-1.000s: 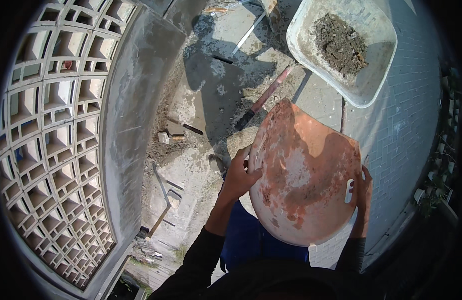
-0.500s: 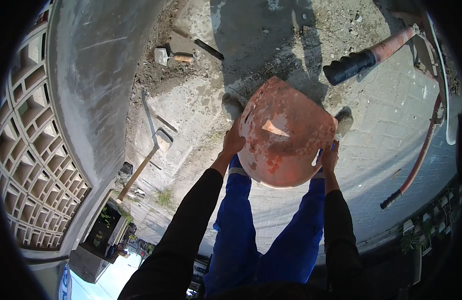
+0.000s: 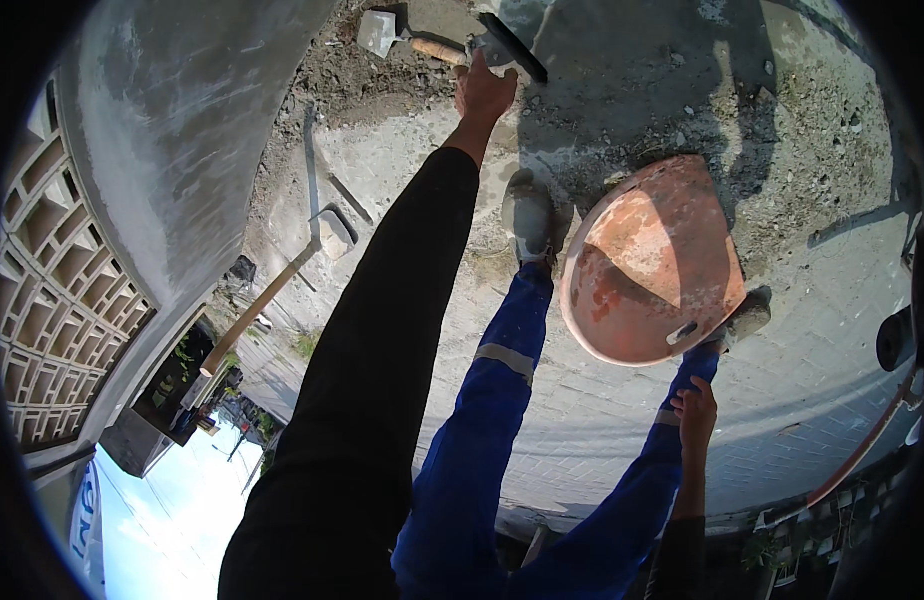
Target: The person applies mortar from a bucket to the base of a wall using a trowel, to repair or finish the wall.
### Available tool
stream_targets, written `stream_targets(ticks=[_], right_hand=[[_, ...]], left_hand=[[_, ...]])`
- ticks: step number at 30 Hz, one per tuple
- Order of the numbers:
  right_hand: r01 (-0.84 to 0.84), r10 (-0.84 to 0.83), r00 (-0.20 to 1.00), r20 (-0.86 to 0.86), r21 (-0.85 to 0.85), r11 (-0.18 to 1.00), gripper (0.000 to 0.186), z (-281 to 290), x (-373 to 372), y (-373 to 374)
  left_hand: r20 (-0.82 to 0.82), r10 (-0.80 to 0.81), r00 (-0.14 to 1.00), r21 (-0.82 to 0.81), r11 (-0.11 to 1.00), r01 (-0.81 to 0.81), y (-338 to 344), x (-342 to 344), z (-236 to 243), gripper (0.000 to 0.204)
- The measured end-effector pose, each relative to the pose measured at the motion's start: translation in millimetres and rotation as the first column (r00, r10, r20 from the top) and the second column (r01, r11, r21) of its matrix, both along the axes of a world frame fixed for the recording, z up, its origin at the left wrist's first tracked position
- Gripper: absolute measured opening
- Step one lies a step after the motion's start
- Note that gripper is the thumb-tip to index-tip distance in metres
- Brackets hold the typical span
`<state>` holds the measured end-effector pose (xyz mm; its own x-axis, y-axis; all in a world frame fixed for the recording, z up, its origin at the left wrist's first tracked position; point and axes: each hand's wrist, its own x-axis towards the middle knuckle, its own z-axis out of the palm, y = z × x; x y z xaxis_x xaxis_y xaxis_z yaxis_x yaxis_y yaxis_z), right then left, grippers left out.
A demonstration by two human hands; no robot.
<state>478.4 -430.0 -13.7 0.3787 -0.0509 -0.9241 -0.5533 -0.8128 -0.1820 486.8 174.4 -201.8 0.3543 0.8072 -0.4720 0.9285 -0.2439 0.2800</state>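
Note:
I have my left hand [image 3: 485, 92] stretched forward with fingers apart, just short of a trowel [image 3: 375, 32] with a wooden handle [image 3: 437, 49] and beside a dark bar [image 3: 514, 48]. Low at my right, my right hand [image 3: 695, 405] hangs empty over my trouser leg, fingers loosely bent and apart. A mottled orange, D-shaped shallow basin [image 3: 637, 275] with a hand slot lies on the ground by my shoes [image 3: 529, 215].
A concrete wall [image 3: 182, 140] with breeze blocks [image 3: 57, 320] runs along the left. A long-handled shovel [image 3: 337, 232] lies left of me on rough paving [image 3: 792, 390]. A red tube handle [image 3: 852, 460] is at the right rim, among rubble and plants.
Both hands have let go of the orange basin, which now rests on the ground. My left hand has moved forward to the trowel; my right hand has drawn back down.

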Motion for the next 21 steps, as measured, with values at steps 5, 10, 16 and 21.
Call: stream_targets(ticks=[5, 10, 16, 21], right_hand=[[0.116, -0.118, 0.988, -0.101, -0.022, 0.993, 0.03, 24.0, -34.1, 43.5], [-0.026, 0.042, 0.988, -0.145, 0.109, 0.994, 0.029, 15.8, -60.6, 144.2], [-0.022, -0.045, 0.99, 0.136, 0.456, 0.89, 0.033, 37.9, -7.4, 271.1], [0.064, -0.086, 0.996, 0.023, 0.478, 0.876, 0.074, 39.9, 0.3, 271.1]], left_hand=[[-0.206, -0.07, 0.976, 0.106, 0.99, 0.094, 75.0, 6.2, -58.7, 0.069], [-0.172, 0.012, 0.985, 0.094, 0.996, 0.004, 135.0, -51.6, -70.5, 0.042], [0.615, 0.485, 0.621, -0.544, 0.832, -0.111, 34.9, -91.9, 30.0, 0.015], [0.318, -0.079, 0.945, -0.364, 0.91, 0.199, -176.9, -70.1, 188.4, 0.031]])
